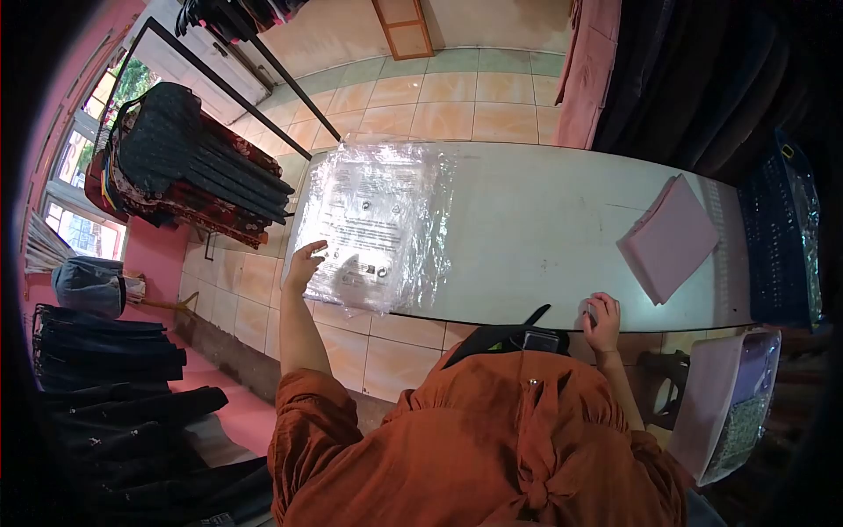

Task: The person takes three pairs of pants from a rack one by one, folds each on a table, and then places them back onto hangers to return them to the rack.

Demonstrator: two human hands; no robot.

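A stack of clear plastic bags [360, 189] with black printing lies at the left end of a white table [518, 220]. Right at the stack's lower left edge is my left hand [305, 266], its fingers apart and nothing held. My right hand [603, 323] rests at the table's near edge with curled fingers; a small dark spot shows by them, and I cannot tell what it is. Up and to the right of that hand lies a folded pink cloth [669, 239], flat on the tabletop.
A blue plastic basket [773, 237] stands at the table's right end. Below it sits a white bin [716, 404] with packaged items. Dresses hang on a black rack [237, 83] at left. Dark trousers [105, 351] hang lower left, and more garments [694, 79] upper right.
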